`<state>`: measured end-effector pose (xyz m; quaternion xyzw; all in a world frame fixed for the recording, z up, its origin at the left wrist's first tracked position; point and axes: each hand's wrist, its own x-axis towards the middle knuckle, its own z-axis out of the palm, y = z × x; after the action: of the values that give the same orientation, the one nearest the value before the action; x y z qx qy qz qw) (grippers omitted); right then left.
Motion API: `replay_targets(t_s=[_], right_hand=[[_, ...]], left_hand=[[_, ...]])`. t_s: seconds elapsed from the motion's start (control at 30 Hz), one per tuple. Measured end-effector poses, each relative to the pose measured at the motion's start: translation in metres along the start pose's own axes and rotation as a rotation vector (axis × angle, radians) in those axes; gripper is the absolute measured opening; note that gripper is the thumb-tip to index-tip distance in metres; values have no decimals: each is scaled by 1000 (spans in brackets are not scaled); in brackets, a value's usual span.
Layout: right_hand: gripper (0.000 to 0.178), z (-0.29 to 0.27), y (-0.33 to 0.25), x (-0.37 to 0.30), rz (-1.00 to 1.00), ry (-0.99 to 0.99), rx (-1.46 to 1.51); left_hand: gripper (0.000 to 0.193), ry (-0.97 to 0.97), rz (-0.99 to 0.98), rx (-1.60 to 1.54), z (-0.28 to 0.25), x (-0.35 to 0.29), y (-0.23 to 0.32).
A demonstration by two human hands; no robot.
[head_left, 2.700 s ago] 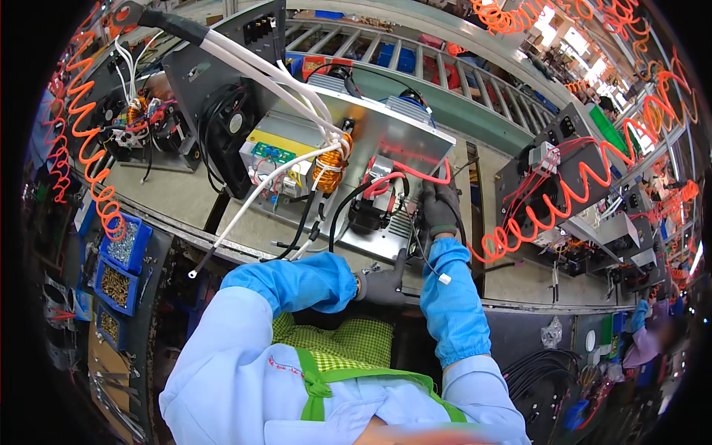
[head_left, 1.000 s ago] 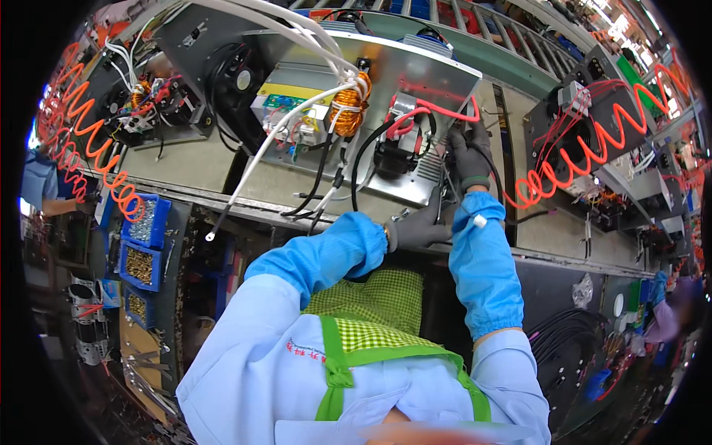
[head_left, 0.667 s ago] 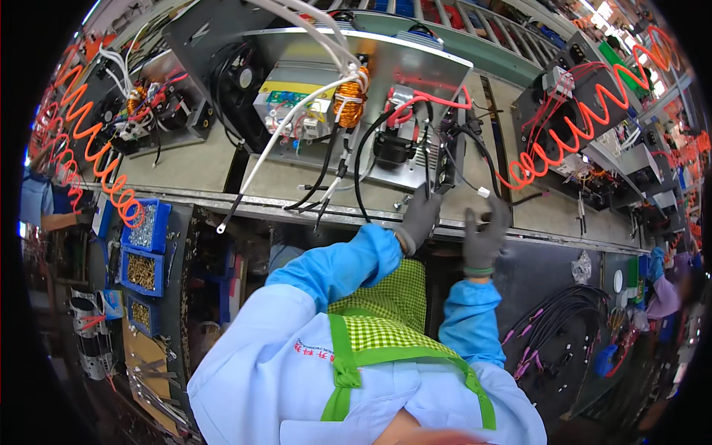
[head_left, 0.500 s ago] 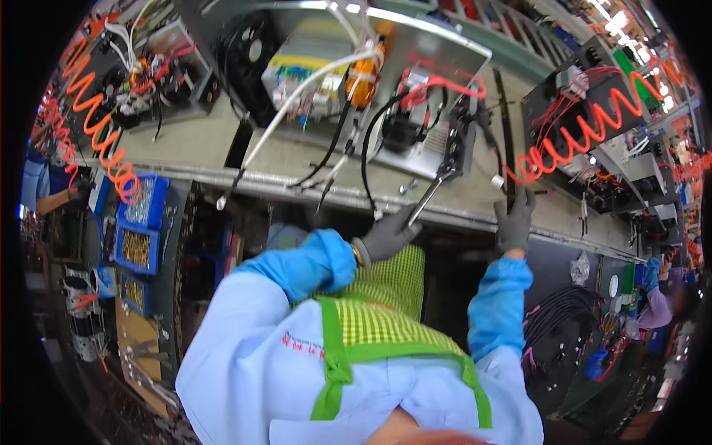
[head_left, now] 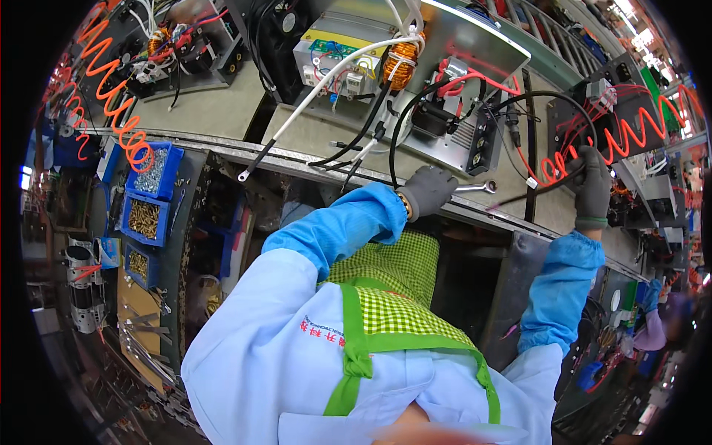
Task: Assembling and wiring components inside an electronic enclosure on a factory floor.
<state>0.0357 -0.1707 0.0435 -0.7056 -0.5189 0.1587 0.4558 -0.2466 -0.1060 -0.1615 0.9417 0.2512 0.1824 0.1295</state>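
My left hand [head_left: 430, 191], in a grey glove, is closed at the bench's front edge. A silver wrench [head_left: 478, 188] sticks out to the right from under its fingers, its ring end showing and the rest hidden by the hand. To the right, my right hand [head_left: 592, 189], also gloved, is closed around a black cable [head_left: 558, 94] that arcs over from the unit and trails back left toward the bench edge. Before me stands an open metal unit [head_left: 475, 41] with a copper-wound coil [head_left: 401, 65], red leads and a finned heatsink. A white cable [head_left: 319, 87] hangs forward from it.
Similar units stand at the left [head_left: 189, 63] and right [head_left: 567, 122]. Coiled orange hoses [head_left: 111, 89] hang at both sides. Blue bins [head_left: 147, 219] of screws and fittings sit at the left. Another person's purple sleeve [head_left: 653, 332] shows at the far right.
My right hand has moved right and up and now holds the black cable in a loop. The wrench at my left hand has swung from pointing up and away to lying nearly level.
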Motion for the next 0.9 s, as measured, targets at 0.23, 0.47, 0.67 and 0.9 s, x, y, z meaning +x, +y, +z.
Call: replay_targets(t_s=[0.23, 0.47, 0.67, 0.9], right_hand=[[27, 89, -1, 5, 158, 286, 740], [26, 169, 58, -26, 309, 219, 611], [23, 175, 59, -33, 247, 158, 619], [27, 243, 148, -31, -112, 5, 617]], left_hand=[[27, 128, 62, 212, -12, -17, 0], [33, 291, 42, -197, -65, -28, 24], [45, 450, -87, -318, -104, 34, 25], [40, 243, -144, -153, -96, 108, 51]])
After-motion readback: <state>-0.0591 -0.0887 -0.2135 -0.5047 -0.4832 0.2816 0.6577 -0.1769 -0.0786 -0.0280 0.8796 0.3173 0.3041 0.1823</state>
